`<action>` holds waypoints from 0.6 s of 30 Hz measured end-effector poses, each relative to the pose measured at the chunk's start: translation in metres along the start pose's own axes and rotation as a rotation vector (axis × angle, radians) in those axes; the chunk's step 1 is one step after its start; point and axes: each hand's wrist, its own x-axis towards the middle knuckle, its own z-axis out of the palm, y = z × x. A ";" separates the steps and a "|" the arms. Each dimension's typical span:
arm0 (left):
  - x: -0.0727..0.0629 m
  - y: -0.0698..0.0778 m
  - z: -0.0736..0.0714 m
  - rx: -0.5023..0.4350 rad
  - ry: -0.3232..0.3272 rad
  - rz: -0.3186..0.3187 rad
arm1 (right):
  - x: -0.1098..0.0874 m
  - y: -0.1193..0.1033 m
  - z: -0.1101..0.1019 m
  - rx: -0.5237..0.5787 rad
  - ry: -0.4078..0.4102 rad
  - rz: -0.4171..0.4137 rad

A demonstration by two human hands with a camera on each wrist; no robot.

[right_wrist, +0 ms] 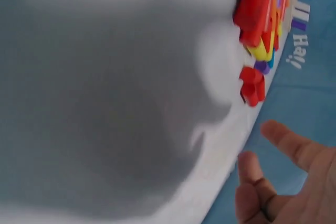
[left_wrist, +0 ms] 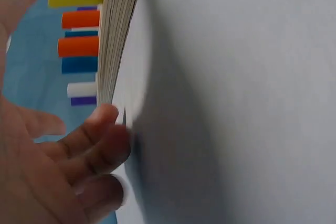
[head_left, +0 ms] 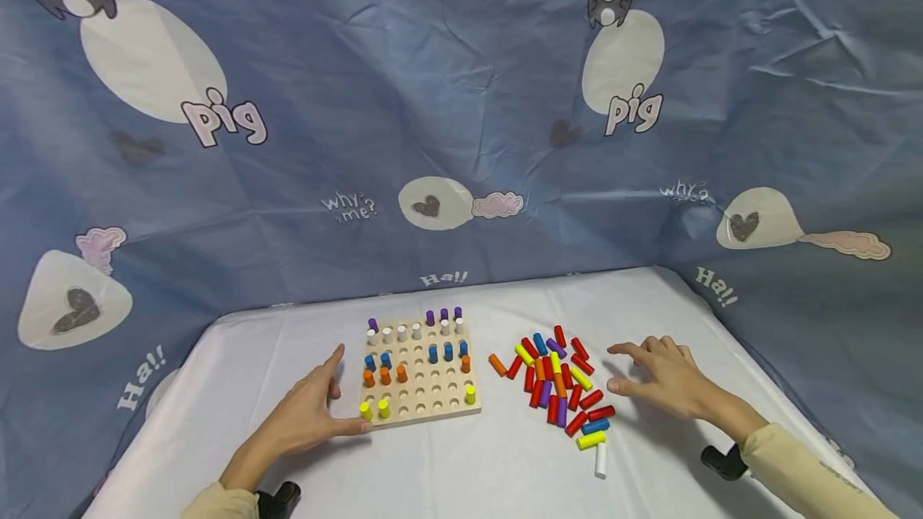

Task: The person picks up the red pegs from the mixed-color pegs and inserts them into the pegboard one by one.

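Note:
A pale wooden pegboard (head_left: 450, 407) lies left of the table's middle, with purple, white, blue, orange and yellow pegs standing in some of its holes. My left hand (head_left: 297, 416) is beside its left side, thumb at the front left corner by a yellow peg (head_left: 365, 410); whether it touches is unclear. In the left wrist view the fingers (left_wrist: 100, 153) are near the board's layered side (left_wrist: 118, 30). Over the table, right of a loose heap of pegs, my right hand (head_left: 671, 379) hangs with fingers spread, holding nothing. Red pegs (right_wrist: 252, 85) appear beyond its fingertips.
Mostly red pegs lie in the heap, among them a blue peg (head_left: 595, 426), with a white peg (head_left: 602, 460) at its front end. White cloth (head_left: 490, 471) covers the table. A blue patterned curtain (head_left: 461, 102) hangs behind and at both sides.

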 end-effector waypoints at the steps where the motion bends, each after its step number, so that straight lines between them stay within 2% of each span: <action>1: 0.002 0.001 0.002 -0.022 -0.015 -0.002 | 0.000 -0.002 0.002 0.004 -0.014 -0.003; 4: 0.006 0.003 0.007 -0.068 -0.047 0.010 | -0.002 -0.005 0.007 0.030 -0.046 -0.024; 10: 0.010 0.009 0.014 -0.120 -0.079 0.038 | -0.004 -0.011 0.017 0.150 -0.111 -0.084; 12: 0.012 0.011 0.015 -0.128 -0.082 0.053 | -0.005 -0.013 0.018 0.168 -0.133 -0.084; 18: 0.014 0.013 0.018 -0.174 -0.100 0.039 | -0.008 -0.018 0.020 0.190 -0.163 -0.083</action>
